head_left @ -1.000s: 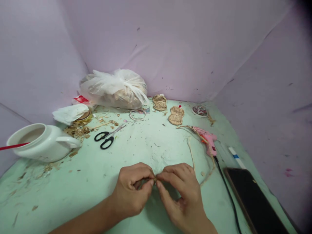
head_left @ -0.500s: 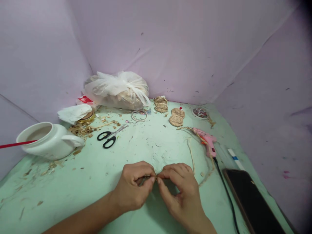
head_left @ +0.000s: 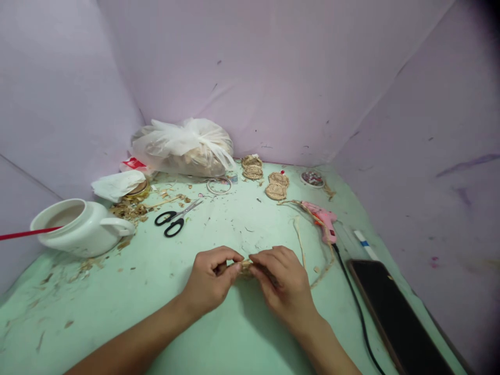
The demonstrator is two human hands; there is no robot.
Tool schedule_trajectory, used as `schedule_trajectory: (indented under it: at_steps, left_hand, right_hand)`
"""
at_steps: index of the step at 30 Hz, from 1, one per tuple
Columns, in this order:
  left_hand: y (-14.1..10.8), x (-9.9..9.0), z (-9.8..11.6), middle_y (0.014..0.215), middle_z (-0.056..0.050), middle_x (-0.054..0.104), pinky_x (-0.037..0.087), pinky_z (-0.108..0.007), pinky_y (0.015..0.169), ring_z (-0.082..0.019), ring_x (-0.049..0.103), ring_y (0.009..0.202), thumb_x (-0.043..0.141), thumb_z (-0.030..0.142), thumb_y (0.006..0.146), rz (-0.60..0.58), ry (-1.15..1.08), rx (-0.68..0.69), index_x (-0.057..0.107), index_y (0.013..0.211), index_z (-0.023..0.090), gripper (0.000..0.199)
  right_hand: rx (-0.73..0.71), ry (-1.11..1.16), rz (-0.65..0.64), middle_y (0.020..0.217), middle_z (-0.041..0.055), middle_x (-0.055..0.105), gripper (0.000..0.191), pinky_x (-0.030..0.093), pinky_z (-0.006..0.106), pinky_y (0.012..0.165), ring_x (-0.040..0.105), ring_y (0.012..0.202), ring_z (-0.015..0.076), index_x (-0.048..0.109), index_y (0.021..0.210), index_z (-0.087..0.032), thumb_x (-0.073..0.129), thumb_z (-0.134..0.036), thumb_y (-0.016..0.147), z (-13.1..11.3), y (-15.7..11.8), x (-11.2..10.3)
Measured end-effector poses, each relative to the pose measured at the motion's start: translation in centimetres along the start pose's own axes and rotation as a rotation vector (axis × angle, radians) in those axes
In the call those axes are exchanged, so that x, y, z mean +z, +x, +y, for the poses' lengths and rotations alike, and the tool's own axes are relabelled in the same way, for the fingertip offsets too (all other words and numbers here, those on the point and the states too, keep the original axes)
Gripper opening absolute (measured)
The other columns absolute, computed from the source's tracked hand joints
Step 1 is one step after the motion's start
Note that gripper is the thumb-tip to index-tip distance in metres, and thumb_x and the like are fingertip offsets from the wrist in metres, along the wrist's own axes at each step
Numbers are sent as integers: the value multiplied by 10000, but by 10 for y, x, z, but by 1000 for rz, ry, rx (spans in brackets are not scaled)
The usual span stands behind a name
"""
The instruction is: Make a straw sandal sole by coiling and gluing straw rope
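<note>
My left hand (head_left: 216,275) and my right hand (head_left: 282,281) meet at the middle of the green table, thumbs and fingers pinched. Between their fingertips is a small straw-coloured woven piece (head_left: 245,266), mostly covered by the fingers. Both hands grip it, one from each side. To the right of my right hand, a length of braided straw cord (head_left: 327,265) runs beside a pink glue gun (head_left: 324,219). A thin pale strand (head_left: 299,240) lies just beyond the right hand.
Black-handled scissors (head_left: 174,221) lie left of centre. A white ceramic pot (head_left: 84,232) stands at the left, near straw scraps. Woven pieces (head_left: 277,186), a tied plastic bag (head_left: 183,148) and a dish of beads (head_left: 312,179) are at the back. A phone (head_left: 394,312) and black cable (head_left: 357,302) lie right.
Both hands have risen slightly in view and their fingertips have drawn a little apart, showing more of the woven piece between them. The camera view has shifted a little.
</note>
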State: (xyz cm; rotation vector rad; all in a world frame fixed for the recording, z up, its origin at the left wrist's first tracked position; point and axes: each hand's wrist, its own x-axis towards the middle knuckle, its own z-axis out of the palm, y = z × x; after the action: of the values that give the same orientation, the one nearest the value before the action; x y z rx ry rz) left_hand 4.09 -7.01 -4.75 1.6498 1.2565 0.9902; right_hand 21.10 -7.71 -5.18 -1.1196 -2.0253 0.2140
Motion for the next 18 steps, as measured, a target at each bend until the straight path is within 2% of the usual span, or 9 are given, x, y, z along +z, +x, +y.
schedule_trajectory:
  at_steps: [3,6,8,11,15,18]
  left_hand:
    - [3,0,-3,637,-30,622,355,-206,474,-98,455,499,569,264,714,-5,-93,-110,659,735,134,159]
    - [8,0,-7,626,-26,631,408,-215,540,-121,515,564,602,287,691,28,-234,-261,662,719,127,173]
    - [12,1,-10,630,-24,630,412,-211,543,-119,520,576,627,293,664,57,-310,-335,662,700,121,179]
    - [18,1,-13,581,-7,597,343,-184,444,-85,457,491,650,314,642,78,-365,-424,667,725,114,218]
    - [22,-1,-13,439,51,490,196,-167,350,-35,292,364,702,347,577,105,-373,-546,672,760,110,301]
    - [23,-2,-11,440,57,494,196,-165,344,-26,277,352,736,384,519,130,-402,-605,670,747,111,362]
  right_hand:
    - [15,-44,5,819,36,676,213,427,413,796,592,752,183,565,987,-211,558,-138,787,3,1,-1]
    - [64,-89,73,885,44,680,231,389,468,891,610,821,202,564,1013,-230,562,-174,789,11,0,-14]
    - [171,-118,169,900,53,682,176,407,453,888,613,850,214,594,962,-227,568,-226,788,22,-2,-30]
    - [458,-246,274,921,82,682,214,470,386,777,622,858,236,633,929,-200,566,-316,763,47,-6,-64]
    - [838,-466,83,842,74,700,258,468,356,650,641,736,244,671,891,-201,546,-352,723,83,-9,-114]
    - [979,-614,-51,774,84,698,271,441,374,640,633,722,268,681,893,-198,522,-353,737,100,-6,-143]
